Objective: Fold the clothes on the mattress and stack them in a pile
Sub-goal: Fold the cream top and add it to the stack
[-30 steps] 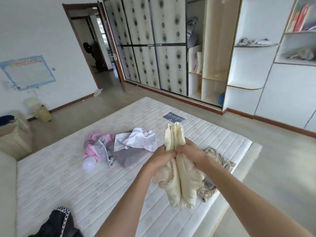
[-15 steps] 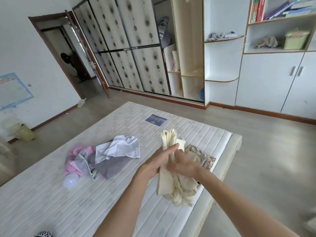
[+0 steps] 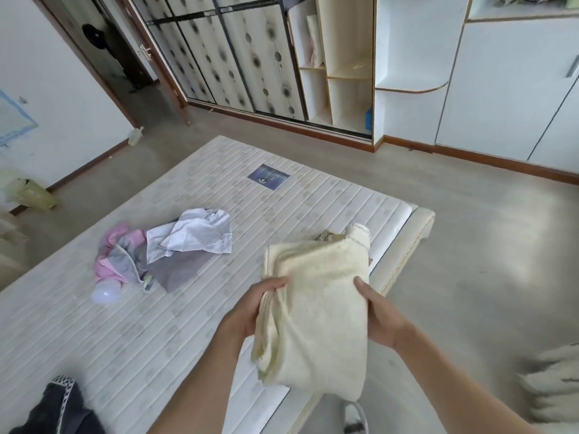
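Cream fleecy folded garment (image 3: 316,311) held above white quilted mattress (image 3: 131,333); left hand (image 3: 250,311) grips left edge, right hand (image 3: 380,317) grips right edge.

We see two bare forearms reaching in from the bottom edge, with no sleeve covering either one as far as the frame shows. Our left hand (image 3: 250,311) and right hand (image 3: 380,317) carry no glove, and no ring, watch or band shows on the fingers or wrists we can see.
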